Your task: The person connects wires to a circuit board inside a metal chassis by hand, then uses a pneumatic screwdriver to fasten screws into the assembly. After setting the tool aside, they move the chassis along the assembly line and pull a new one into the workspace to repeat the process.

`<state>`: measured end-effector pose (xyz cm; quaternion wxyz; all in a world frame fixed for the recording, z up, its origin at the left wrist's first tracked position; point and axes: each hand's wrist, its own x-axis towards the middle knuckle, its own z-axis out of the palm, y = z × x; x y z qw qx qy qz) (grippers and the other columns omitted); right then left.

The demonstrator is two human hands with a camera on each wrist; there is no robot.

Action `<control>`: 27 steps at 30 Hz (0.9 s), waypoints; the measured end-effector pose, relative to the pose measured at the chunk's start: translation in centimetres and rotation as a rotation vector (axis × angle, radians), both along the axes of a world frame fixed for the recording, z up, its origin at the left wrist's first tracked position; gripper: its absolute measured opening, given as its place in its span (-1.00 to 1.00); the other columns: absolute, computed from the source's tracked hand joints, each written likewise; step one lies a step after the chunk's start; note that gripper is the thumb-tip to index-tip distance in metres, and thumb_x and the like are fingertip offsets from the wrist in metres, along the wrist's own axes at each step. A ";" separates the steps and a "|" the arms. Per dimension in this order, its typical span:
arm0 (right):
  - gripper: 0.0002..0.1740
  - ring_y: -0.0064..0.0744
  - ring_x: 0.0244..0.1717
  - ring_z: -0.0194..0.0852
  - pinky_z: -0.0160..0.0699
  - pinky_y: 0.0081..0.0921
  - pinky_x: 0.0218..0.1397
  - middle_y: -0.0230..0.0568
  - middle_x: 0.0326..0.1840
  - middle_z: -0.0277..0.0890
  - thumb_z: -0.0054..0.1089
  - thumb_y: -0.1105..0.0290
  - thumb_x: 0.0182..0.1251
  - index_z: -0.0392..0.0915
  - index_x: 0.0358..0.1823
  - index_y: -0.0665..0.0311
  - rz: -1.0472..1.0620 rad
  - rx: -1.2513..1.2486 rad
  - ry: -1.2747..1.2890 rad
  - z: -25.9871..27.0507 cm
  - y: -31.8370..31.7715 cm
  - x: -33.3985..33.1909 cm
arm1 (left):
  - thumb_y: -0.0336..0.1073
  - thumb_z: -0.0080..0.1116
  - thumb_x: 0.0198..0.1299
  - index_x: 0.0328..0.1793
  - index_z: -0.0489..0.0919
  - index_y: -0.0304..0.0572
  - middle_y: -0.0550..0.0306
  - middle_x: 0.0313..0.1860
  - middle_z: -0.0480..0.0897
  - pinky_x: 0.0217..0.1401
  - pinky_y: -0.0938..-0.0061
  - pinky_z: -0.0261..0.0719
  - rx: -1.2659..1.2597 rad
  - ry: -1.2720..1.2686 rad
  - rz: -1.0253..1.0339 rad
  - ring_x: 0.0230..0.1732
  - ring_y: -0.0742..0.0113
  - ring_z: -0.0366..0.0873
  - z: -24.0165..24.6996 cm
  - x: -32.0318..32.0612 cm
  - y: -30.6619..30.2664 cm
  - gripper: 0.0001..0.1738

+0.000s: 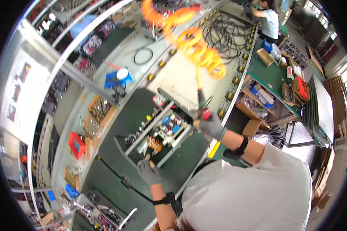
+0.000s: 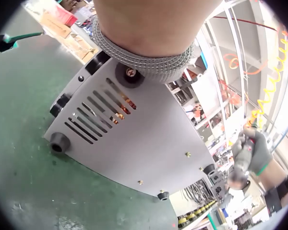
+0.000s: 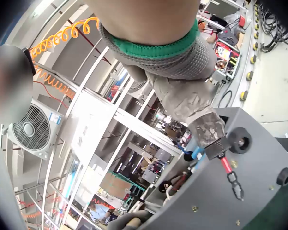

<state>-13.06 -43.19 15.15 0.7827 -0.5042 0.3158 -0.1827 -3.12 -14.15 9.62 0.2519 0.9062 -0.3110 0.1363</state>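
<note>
The case (image 2: 149,143) sits on the green bench (image 2: 29,124), left hand (image 1: 149,172) at one end; whether its fingers curl, I cannot tell. Right-hand (image 1: 212,127) fingers wrap the driver (image 3: 194,100), its bit (image 3: 235,186) showing before the case's panel.

No text, brand or number can be read in the three views. The large white rectangular board (image 1: 31,79) at the left of the head view carries dark printed pictures; any lettering around them is too blurred to make out. In the right wrist view, a small blue-and-white label (image 3: 54,118) sits on the white boxy fan unit (image 3: 31,128), its print too small to read.
</note>
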 end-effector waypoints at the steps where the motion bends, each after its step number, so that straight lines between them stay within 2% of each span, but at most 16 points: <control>1: -0.74 -0.61 -0.55 0.41 0.41 -0.60 -0.51 -0.36 -0.44 0.48 0.27 0.55 0.01 0.47 -0.22 0.30 -0.008 -0.016 0.044 -1.9 0.3 0.1 | -0.27 -0.19 0.12 -0.07 0.55 -0.26 -0.13 -0.25 0.49 0.03 0.09 0.33 -0.010 -0.009 -0.014 -0.11 -0.13 0.38 -0.2 -0.2 0.1 -0.64; 2: -0.68 -0.60 -0.50 0.41 0.42 -0.58 -0.47 -0.36 -0.41 0.48 0.31 0.50 0.00 0.48 -0.17 0.31 0.121 -0.082 0.115 -1.7 0.2 -0.2 | -0.27 -0.15 0.08 -0.09 0.54 -0.28 -0.12 -0.23 0.49 0.05 0.10 0.32 -0.008 0.011 -0.015 -0.09 -0.11 0.38 -0.4 -0.4 0.4 -0.64; 3: -0.61 -0.59 -0.46 0.40 0.43 -0.55 -0.41 -0.37 -0.44 0.47 0.35 0.43 -0.02 0.48 -0.11 0.33 0.075 -0.186 0.199 -2.8 0.6 0.0 | -0.26 -0.12 0.03 -0.11 0.53 -0.29 -0.12 -0.21 0.49 0.07 0.10 0.31 -0.010 0.027 -0.014 -0.07 -0.10 0.38 -0.6 -0.2 0.3 -0.64; 6: -0.52 -0.55 -0.43 0.44 0.45 -0.54 -0.33 -0.31 -0.41 0.50 0.34 0.31 -0.02 0.48 -0.03 0.29 0.233 -0.251 0.395 2.1 1.1 -0.2 | -0.25 -0.14 0.06 -0.09 0.54 -0.26 -0.10 -0.21 0.50 0.08 0.10 0.31 0.007 0.019 -0.004 -0.07 -0.09 0.38 -0.5 -0.4 0.2 -0.64; 10: -0.48 -0.41 -0.37 0.51 0.48 -0.48 -0.24 -0.21 -0.35 0.54 0.33 0.23 -0.06 0.50 -0.02 0.24 0.311 -0.356 0.363 -1.5 1.0 -0.3 | -0.21 -0.14 0.11 -0.05 0.54 -0.23 -0.10 -0.18 0.50 0.12 0.10 0.29 0.028 0.060 0.023 -0.01 -0.07 0.37 -0.4 -0.6 -0.1 -0.63; 12: -0.45 -0.24 -0.25 0.54 0.48 -0.40 -0.12 -0.11 -0.27 0.56 0.33 0.16 -0.11 0.51 -0.02 0.19 0.266 -0.611 0.357 -1.9 2.2 -1.0 | -0.17 -0.12 0.16 0.01 0.51 -0.21 -0.09 -0.14 0.50 0.16 0.08 0.25 0.033 -0.044 0.075 0.04 -0.08 0.35 0.1 -1.4 0.1 -0.61; 13: -0.43 -0.12 -0.13 0.52 0.45 -0.34 -0.03 -0.06 -0.20 0.56 0.31 0.13 -0.11 0.50 -0.02 0.20 0.293 -0.647 0.371 -1.6 2.2 -1.2 | -0.15 -0.10 0.19 0.05 0.49 -0.19 -0.07 -0.10 0.49 0.17 0.06 0.23 0.078 -0.137 0.164 0.08 -0.11 0.32 0.2 -2.3 0.2 -0.61; 17: -0.45 -0.10 -0.13 0.53 0.47 -0.32 -0.03 -0.07 -0.19 0.56 0.30 0.13 -0.12 0.52 -0.04 0.20 0.347 -0.747 0.327 -2.5 2.4 -1.5 | -0.09 -0.14 0.20 0.10 0.43 -0.29 -0.15 -0.05 0.48 0.15 0.04 0.23 -0.033 -0.110 0.345 0.06 -0.15 0.31 1.3 -6.6 2.1 -0.53; 19: -0.47 -0.08 -0.14 0.53 0.47 -0.30 -0.04 -0.05 -0.20 0.56 0.30 0.12 -0.13 0.53 -0.09 0.21 0.249 -0.788 0.351 -2.5 2.6 -1.3 | -0.12 -0.09 0.19 0.12 0.43 -0.29 -0.16 -0.04 0.48 0.14 0.05 0.24 -0.046 -0.076 0.446 0.06 -0.14 0.29 1.8 -9.3 4.0 -0.53; 21: -0.48 -0.07 -0.14 0.53 0.47 -0.29 -0.05 -0.04 -0.22 0.57 0.31 0.11 -0.14 0.54 -0.11 0.21 0.282 -0.821 0.346 -2.3 2.4 -1.1 | -0.15 -0.06 0.18 0.13 0.42 -0.30 -0.15 -0.04 0.49 0.13 0.08 0.25 -0.066 -0.047 0.545 0.05 -0.13 0.29 2.0 -12.2 6.1 -0.53; 23: -0.49 -0.04 -0.15 0.54 0.48 -0.27 -0.05 -0.03 -0.26 0.57 0.32 0.10 -0.17 0.56 -0.16 0.22 0.290 -0.814 0.370 -2.8 2.3 -1.2 | -0.17 -0.04 0.16 0.14 0.42 -0.30 -0.14 -0.03 0.49 0.12 0.10 0.26 -0.092 0.007 0.627 0.04 -0.12 0.29 0.8 -15.3 7.8 -0.53; 25: -0.48 -0.04 -0.15 0.54 0.48 -0.27 -0.04 -0.03 -0.25 0.58 0.33 0.09 -0.18 0.56 -0.15 0.22 0.308 -0.815 0.362 -3.1 2.1 -0.8 | -0.28 0.00 0.10 0.08 0.43 -0.35 -0.14 -0.06 0.49 0.12 0.07 0.26 -0.147 0.149 0.811 0.02 -0.10 0.30 -0.7 -18.7 9.3 -0.58; 27: -0.47 -0.04 -0.14 0.54 0.48 -0.28 -0.03 -0.02 -0.23 0.58 0.33 0.08 -0.19 0.56 -0.15 0.20 0.318 -0.805 0.386 -3.5 2.0 -1.1 | -0.31 0.01 0.09 0.08 0.43 -0.34 -0.14 -0.07 0.50 0.12 0.08 0.27 -0.169 0.173 0.862 0.02 -0.09 0.32 -2.7 -22.2 10.3 -0.59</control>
